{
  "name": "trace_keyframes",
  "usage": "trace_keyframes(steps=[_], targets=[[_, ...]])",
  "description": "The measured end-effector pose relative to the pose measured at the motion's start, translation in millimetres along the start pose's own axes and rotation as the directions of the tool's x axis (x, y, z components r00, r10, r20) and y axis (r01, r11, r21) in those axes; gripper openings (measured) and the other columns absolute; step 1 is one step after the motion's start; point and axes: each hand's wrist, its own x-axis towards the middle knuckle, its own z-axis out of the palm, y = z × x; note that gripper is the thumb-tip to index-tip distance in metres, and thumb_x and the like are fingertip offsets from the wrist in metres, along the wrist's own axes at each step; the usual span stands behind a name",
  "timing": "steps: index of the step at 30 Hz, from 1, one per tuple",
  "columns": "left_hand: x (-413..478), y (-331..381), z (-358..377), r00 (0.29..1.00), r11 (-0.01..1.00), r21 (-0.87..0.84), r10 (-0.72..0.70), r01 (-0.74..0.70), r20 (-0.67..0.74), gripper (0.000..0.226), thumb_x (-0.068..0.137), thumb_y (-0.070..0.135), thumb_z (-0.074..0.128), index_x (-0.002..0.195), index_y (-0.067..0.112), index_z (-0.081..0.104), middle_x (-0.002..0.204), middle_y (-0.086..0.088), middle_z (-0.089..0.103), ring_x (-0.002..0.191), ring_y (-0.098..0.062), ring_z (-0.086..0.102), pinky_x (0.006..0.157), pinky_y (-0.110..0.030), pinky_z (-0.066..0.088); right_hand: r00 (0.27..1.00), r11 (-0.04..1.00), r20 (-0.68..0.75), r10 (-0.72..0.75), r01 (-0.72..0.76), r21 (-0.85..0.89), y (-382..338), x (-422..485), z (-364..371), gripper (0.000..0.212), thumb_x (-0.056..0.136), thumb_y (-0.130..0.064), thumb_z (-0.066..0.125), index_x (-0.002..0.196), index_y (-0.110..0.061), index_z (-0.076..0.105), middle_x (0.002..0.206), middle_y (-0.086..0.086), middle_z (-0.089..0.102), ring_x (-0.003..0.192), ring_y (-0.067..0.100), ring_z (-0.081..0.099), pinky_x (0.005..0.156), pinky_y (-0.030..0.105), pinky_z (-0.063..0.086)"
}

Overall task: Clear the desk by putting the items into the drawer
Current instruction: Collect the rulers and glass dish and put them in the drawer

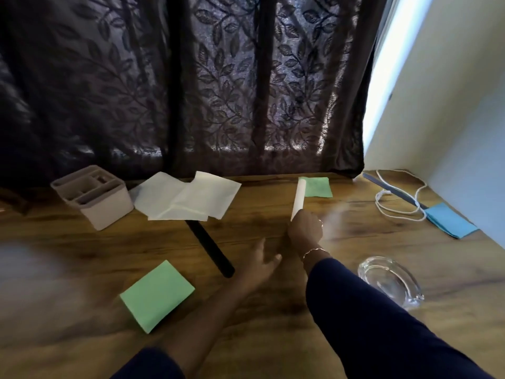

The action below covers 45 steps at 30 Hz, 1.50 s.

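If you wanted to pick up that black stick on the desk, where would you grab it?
The stick lies flat with its far end tucked under the papers. So probably take its near, free half from above, pinching across its narrow width; gripping farther up would likely disturb the papers.

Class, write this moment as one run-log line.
right hand: grips rolled white paper | left hand: open, empty | on desk: green pad, loose sheets, black tube
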Motion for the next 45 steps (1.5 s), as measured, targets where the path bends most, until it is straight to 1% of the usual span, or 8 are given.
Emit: trace_keyframes(steps=[12, 23, 29, 33, 36, 40, 43, 45], targets=[[1.1, 11.7, 7.8, 0.999, 0.999, 0.005, -0.033, 0.033, -0.027, 0.065, 0.095, 0.038, 0.046, 0.149, 0.023, 0.013, 0.155, -0.005, 0.020, 0.140, -0.024, 0.026, 0.110, -0.038, 0.032, 0.972, 0.933, 0.186, 0.146, -0.198, 0.301, 11.5, 15.0, -11.7, 0.028, 0.087, -0.013, 0.059, 0.113, -0.001, 0.058, 0.115, 0.016, 0.062, 0.105, 0.033, 0.060, 0.080, 0.034, 0.048], [-5.0, 29.0, 41.0, 0.995, 0.998, -0.028, -0.059, 0.057, -0.080, 0.064, 0.095, 0.033, 0.049, 0.149, 0.023, 0.015, 0.156, -0.004, 0.019, 0.141, -0.023, 0.024, 0.109, -0.036, 0.032, 0.901, 0.701, 0.392, 0.187, -0.402, 0.590, 43.5, 29.0, -37.0, 0.019, 0.078, -0.004, 0.071, 0.091, 0.005, 0.062, 0.077, 0.013, 0.063, 0.064, 0.019, 0.058, 0.065, 0.030, 0.053], [-4.4, 41.3, 70.7, 0.990, 1.000, 0.018, 0.019, -0.017, -0.140, 0.062, 0.096, 0.031, 0.049, 0.148, 0.022, 0.017, 0.155, -0.002, 0.023, 0.140, -0.020, 0.026, 0.107, -0.031, 0.032, 0.976, 0.642, 0.214, 0.050, -0.195, 0.742, 112.7, -3.9, -100.0, 0.008, 0.077, 0.005, 0.065, 0.084, 0.001, 0.065, 0.063, 0.011, 0.057, 0.050, 0.019, 0.053, 0.047, 0.024, 0.049], [0.7, 45.7, 94.8, 0.985, 0.987, 0.124, 0.115, -0.099, -0.131, 0.062, 0.096, 0.026, 0.049, 0.148, 0.012, 0.019, 0.155, -0.005, 0.020, 0.141, -0.017, 0.022, 0.108, -0.021, 0.022, 0.995, 0.883, -0.092, -0.041, 0.079, 0.463, 181.7, -32.0, -131.6, 0.002, 0.076, -0.011, 0.068, 0.077, -0.011, 0.070, 0.068, 0.007, 0.066, 0.065, 0.027, 0.063, 0.064, 0.035, 0.047], [2.4, 50.3, 116.5, 0.974, 0.957, 0.234, 0.201, -0.172, -0.107, 0.061, 0.096, 0.023, 0.047, 0.147, 0.008, 0.017, 0.156, -0.007, 0.015, 0.144, -0.016, 0.014, 0.111, -0.019, 0.013, 0.922, 0.955, -0.350, -0.167, 0.239, 0.176, 229.1, -53.5, -145.9, 0.006, 0.075, -0.007, 0.069, 0.078, -0.013, 0.068, 0.071, 0.003, 0.063, 0.066, 0.025, 0.058, 0.057, 0.030, 0.041], [5.8, 52.6, 140.1, 0.963, 0.895, 0.400, 0.253, -0.195, -0.096, 0.059, 0.098, 0.023, 0.041, 0.148, 0.009, 0.014, 0.158, -0.006, 0.009, 0.145, -0.017, 0.007, 0.115, -0.023, 0.008, 0.747, 0.908, -0.516, -0.420, 0.346, -0.237, 283.1, -68.1, -141.1, 0.004, 0.077, -0.007, 0.065, 0.073, -0.009, 0.066, 0.069, 0.007, 0.059, 0.056, 0.031, 0.057, 0.043, 0.028, 0.041], [6.3, 51.5, 150.7, 0.959, 0.840, 0.512, 0.264, -0.179, -0.098, 0.058, 0.099, 0.025, 0.037, 0.148, 0.009, 0.012, 0.158, -0.007, 0.007, 0.145, -0.017, 0.006, 0.115, -0.025, 0.005, 0.657, 0.823, -0.512, -0.553, 0.338, -0.456, 311.1, -74.2, -130.3, 0.023, 0.082, -0.015, 0.045, 0.070, -0.009, 0.064, 0.066, 0.008, 0.057, 0.049, 0.030, 0.053, 0.035, 0.027, 0.037], [5.1, 50.1, 153.6, 0.959, 0.807, 0.567, 0.264, -0.162, -0.102, 0.057, 0.099, 0.026, 0.036, 0.148, 0.009, 0.011, 0.158, -0.007, 0.006, 0.145, -0.017, 0.004, 0.115, -0.026, 0.002, 0.626, 0.753, -0.455, -0.633, 0.365, -0.547, 320.5, -80.3, -122.8, 0.015, 0.078, -0.006, 0.052, 0.067, -0.009, 0.062, 0.063, 0.008, 0.055, 0.045, 0.029, 0.050, 0.033, 0.027, 0.035]])
